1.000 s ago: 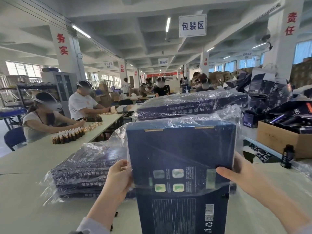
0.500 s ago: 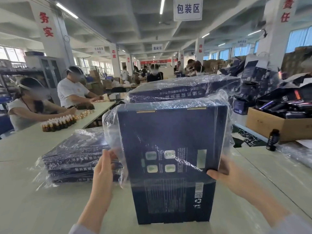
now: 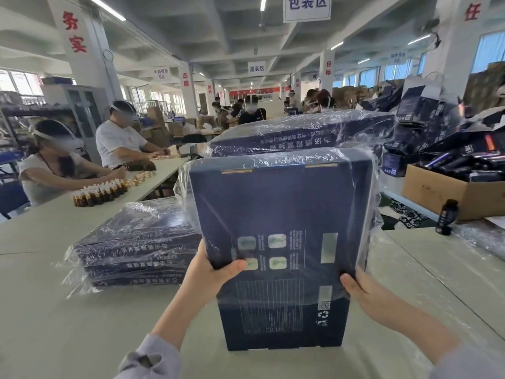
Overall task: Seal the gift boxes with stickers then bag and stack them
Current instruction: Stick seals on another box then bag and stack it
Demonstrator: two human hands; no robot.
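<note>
Gift box [image 3: 278, 214] stands upright on the desk [image 3: 68, 310], directly before us. A clear plastic bag [image 3: 367, 187] covers the box from its top downward; the lowest part is bare. Our left hand [image 3: 210, 272] grips the box's left edge, thumb on the front face. Our right hand [image 3: 366, 294] grips its right edge. Left of the box lies a stack of bagged boxes [image 3: 136, 247]; behind it, a second bagged stack [image 3: 295, 135]; to its right, well apart, a dark bottle [image 3: 446, 216].

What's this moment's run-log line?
step: bagging | dark blue cardboard gift box: upright on pale table, clear plastic bag partly over it | left hand: grips box | right hand: grips box
</note>
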